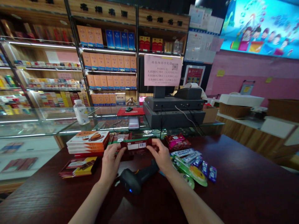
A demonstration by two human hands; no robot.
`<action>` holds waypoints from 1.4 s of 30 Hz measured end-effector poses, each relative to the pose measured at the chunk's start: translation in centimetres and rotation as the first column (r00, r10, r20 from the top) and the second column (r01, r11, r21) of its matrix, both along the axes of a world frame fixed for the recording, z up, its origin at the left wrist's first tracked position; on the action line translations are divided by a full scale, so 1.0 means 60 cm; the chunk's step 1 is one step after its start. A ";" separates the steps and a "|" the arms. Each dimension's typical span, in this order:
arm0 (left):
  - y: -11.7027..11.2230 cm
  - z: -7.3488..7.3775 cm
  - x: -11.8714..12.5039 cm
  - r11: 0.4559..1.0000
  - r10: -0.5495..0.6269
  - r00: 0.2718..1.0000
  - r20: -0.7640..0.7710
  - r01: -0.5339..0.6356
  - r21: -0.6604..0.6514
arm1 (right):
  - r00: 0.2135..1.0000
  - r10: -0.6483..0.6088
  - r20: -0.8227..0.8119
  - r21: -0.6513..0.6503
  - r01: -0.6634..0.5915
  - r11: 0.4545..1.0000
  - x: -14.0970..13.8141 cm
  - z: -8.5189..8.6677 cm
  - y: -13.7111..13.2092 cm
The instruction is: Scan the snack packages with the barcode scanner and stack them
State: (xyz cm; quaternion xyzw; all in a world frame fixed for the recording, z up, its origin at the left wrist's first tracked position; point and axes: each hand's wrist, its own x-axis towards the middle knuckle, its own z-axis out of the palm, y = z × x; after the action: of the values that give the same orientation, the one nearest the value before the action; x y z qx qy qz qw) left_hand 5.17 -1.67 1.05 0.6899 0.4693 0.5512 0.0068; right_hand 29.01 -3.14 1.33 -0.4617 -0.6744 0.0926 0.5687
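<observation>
Between both hands a snack bar [136,144] in a dark red wrapper with a green edge is held level above the table. Its white barcode label faces me. My left hand [111,158] pinches the left end, while my right hand [162,155] pinches the right end. Below them a black barcode scanner [137,179] with a blue light lies on the dark table. Behind the bar, dark red packs [120,136] are partly hidden. Right of my right hand lie a pink-and-brown bag [177,141], blue-and-white candy packs [190,155] and green blister packs [193,172].
At the left stand stacked white-and-orange boxes [87,141] and yellow-and-brown chocolate boxes [79,165]. A glass counter [100,124] beyond carries a white bottle [81,112], a mouse [129,109] and a cash register [174,112] with cables. Shelves of boxed goods [109,62] line the wall.
</observation>
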 end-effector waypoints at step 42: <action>0.001 0.010 -0.007 0.996 0.041 0.893 -0.449 -0.002 0.086 | 0.863 -0.034 0.504 0.076 -0.004 0.997 0.016 -0.003 0.004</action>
State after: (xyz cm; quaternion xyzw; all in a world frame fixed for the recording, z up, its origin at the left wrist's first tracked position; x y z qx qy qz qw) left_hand 4.73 -1.60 1.67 0.7932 0.4424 0.3955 -0.1368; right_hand 29.98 -2.89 1.15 -0.4537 -0.7991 -0.0610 0.3897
